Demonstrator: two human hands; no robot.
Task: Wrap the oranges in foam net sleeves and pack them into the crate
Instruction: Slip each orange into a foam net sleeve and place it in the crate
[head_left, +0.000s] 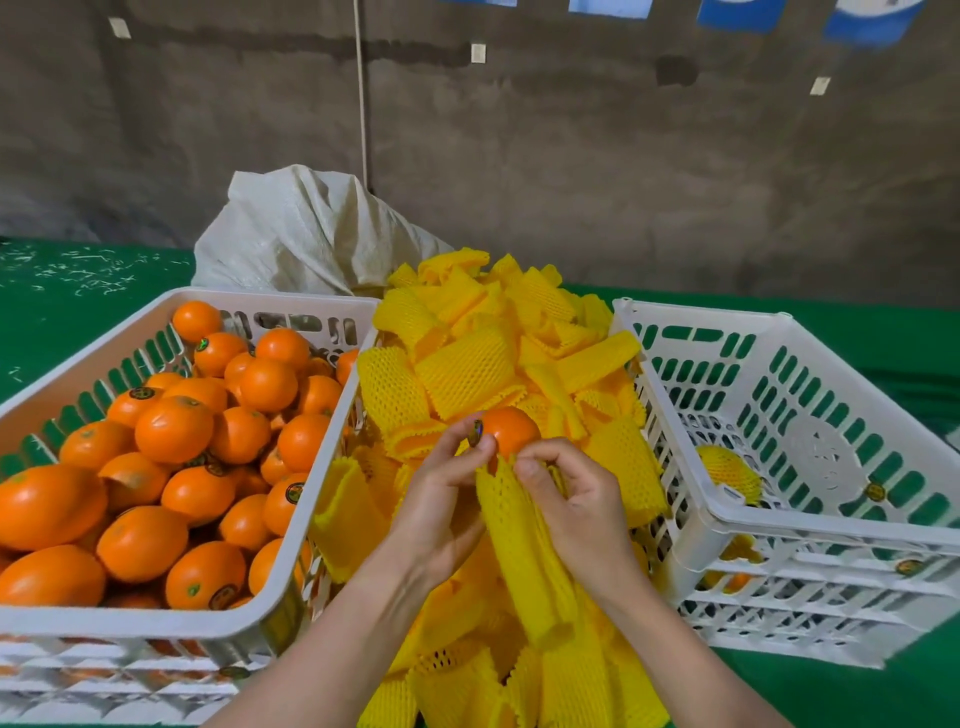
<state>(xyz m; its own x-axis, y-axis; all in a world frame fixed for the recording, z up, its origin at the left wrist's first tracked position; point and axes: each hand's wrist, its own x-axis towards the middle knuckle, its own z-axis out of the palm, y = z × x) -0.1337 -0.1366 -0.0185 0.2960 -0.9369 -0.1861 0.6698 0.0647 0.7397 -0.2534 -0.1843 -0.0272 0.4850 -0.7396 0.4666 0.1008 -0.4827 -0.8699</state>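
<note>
One wrapped orange (727, 470) shows in the crate (810, 530) right of the sleeve pile (467, 364); my left hand (441, 504) grips the next orange (514, 428), right hand (576, 504) pinching its sleeve (524, 561), dozens unwrapped.

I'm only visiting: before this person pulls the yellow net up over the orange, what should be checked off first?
1. Grip on fruit: the left hand holds the orange: ok.
2. Grip on net: the right hand pinches the net sleeve at its mouth: ok.
3. Fruit covered: not ok, the orange's top is bare above the sleeve.
4. Net free of tears: cannot tell.
5. Room in the right crate: ok, much floor is bare beside a wrapped orange.
6. Supply: spare sleeves lie piled between the crates: ok.
</note>
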